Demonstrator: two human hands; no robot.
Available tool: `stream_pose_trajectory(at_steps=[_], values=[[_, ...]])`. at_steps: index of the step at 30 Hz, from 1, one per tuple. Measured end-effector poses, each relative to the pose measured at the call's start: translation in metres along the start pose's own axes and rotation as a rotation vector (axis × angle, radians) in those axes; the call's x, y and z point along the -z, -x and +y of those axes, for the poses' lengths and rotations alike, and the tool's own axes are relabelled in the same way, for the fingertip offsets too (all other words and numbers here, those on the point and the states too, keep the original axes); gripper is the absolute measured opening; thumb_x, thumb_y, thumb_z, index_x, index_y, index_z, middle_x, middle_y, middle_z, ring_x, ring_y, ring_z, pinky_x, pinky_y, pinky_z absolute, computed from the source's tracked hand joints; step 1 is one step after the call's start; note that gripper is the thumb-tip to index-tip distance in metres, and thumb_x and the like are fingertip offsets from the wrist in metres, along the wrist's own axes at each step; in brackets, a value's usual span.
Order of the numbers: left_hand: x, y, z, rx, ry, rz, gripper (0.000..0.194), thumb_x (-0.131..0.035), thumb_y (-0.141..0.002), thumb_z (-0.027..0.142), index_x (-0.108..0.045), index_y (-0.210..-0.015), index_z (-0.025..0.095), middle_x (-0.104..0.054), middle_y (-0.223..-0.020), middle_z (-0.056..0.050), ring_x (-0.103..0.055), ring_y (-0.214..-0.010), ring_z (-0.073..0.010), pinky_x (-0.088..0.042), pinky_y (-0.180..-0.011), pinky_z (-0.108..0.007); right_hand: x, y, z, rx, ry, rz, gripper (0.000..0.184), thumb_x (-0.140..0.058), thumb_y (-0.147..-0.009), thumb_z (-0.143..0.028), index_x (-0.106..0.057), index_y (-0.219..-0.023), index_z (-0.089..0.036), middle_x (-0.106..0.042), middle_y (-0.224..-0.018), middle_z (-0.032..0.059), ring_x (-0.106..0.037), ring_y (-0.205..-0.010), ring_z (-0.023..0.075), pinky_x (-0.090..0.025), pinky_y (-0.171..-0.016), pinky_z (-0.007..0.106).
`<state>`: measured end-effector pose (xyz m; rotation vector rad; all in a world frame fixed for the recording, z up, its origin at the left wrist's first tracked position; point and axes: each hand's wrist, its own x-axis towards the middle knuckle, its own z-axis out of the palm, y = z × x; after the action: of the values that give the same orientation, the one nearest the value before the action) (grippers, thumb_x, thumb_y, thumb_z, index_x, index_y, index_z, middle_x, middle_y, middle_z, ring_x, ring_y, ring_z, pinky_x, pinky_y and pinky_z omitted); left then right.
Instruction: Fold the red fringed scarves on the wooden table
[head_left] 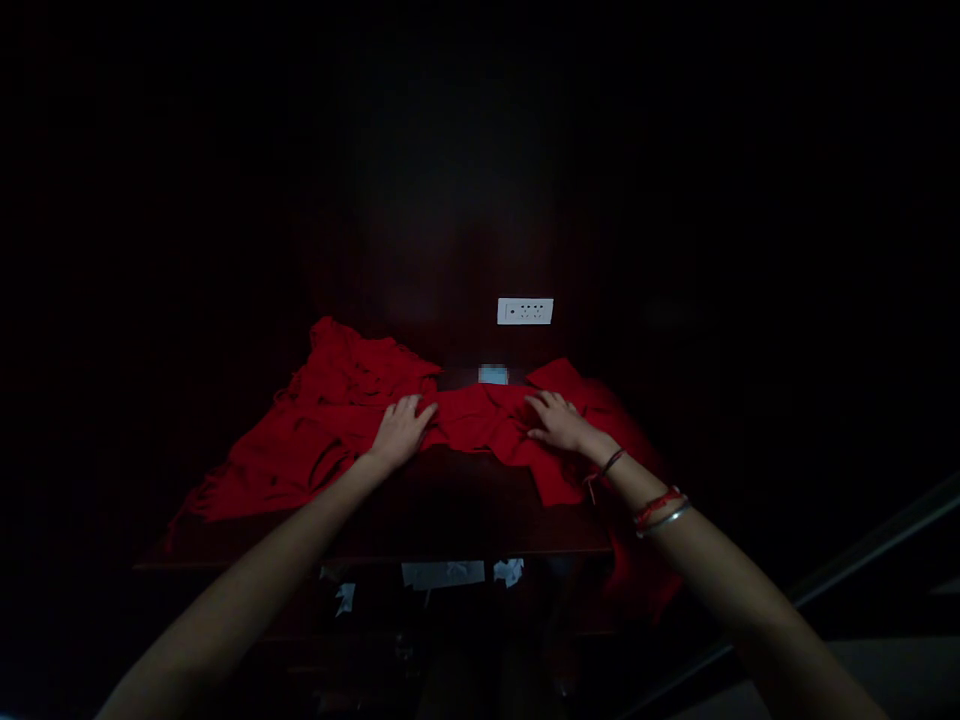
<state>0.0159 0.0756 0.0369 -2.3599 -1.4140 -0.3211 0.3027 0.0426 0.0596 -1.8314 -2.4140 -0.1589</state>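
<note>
A red scarf point(472, 415) with fringed edges lies spread across a dark wooden table, bunched in folds at the left and draping over the table's right side. My left hand point(403, 428) rests on its middle-left part, fingers spread over the fabric. On the right, my right hand point(559, 420) lies on the cloth too, fingers apart and slightly bent. A narrower, creased stretch of the scarf runs between the two hands. Bracelets circle my right wrist and forearm.
Behind the cloth, a small bright rectangle point(493, 375) stands at the table's back. A white socket panel point(525, 311) is on the dark wall. Pale papers point(442, 574) lie beneath the table's front edge point(375, 558). The surroundings are very dark.
</note>
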Motion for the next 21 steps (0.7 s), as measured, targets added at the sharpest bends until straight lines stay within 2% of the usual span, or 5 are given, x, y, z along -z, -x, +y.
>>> stream_pose_trajectory(at_steps=[3, 5, 9, 16, 21], values=[[-0.026, 0.014, 0.006, -0.09, -0.007, -0.141, 0.031, -0.047, -0.076, 0.027, -0.047, -0.106, 0.022, -0.042, -0.114, -0.012, -0.039, -0.103, -0.0255, -0.034, -0.081, -0.038, -0.025, 0.024, -0.005, 0.133, 0.008, -0.252, 0.053, -0.053, -0.068, -0.042, -0.044, -0.115, -0.02, -0.04, -0.121, 0.0129, -0.036, -0.109, 0.0296, -0.03, -0.085, 0.043], [-0.031, 0.014, -0.004, -0.06, -0.027, -0.183, 0.025, -0.043, -0.078, 0.025, -0.05, -0.102, 0.021, -0.045, -0.109, -0.011, -0.044, -0.097, -0.0239, -0.038, -0.075, -0.035, -0.027, 0.03, -0.002, 0.148, 0.027, -0.247, 0.033, -0.049, -0.073, -0.033, -0.054, -0.102, -0.018, -0.051, -0.108, 0.0128, -0.045, -0.099, 0.0257, -0.033, -0.082, 0.038], [-0.029, 0.004, -0.029, -0.031, -0.014, -0.14, 0.023, -0.034, -0.08, 0.022, -0.053, -0.092, 0.018, -0.051, -0.097, -0.011, -0.049, -0.089, -0.0214, -0.039, -0.075, -0.034, -0.002, 0.024, 0.011, 0.085, -0.098, 0.011, 0.025, -0.034, -0.082, -0.024, -0.057, -0.081, -0.015, -0.06, -0.082, 0.0094, -0.054, -0.075, 0.0168, -0.037, -0.069, 0.025], [0.008, -0.004, -0.059, 0.001, 0.489, -0.015, 0.025, -0.03, -0.079, 0.033, -0.048, -0.08, 0.017, -0.056, -0.082, -0.006, -0.051, -0.079, -0.0166, -0.041, -0.074, -0.027, 0.096, 0.01, 0.059, -0.27, -0.457, 0.835, 0.03, -0.024, -0.082, -0.028, -0.051, -0.086, -0.014, -0.057, -0.081, 0.0073, -0.052, -0.074, 0.0155, -0.039, -0.064, 0.025], [0.059, -0.013, -0.114, 0.16, 0.551, 0.047, 0.032, -0.018, -0.082, 0.036, -0.043, -0.09, 0.017, -0.055, -0.087, -0.004, -0.051, -0.079, -0.0139, -0.043, -0.07, -0.023, 0.16, 0.0, 0.098, -0.455, -0.243, 0.934, 0.035, -0.022, -0.083, -0.028, -0.052, -0.091, -0.013, -0.057, -0.088, 0.0117, -0.051, -0.078, 0.018, -0.038, -0.069, 0.032]])
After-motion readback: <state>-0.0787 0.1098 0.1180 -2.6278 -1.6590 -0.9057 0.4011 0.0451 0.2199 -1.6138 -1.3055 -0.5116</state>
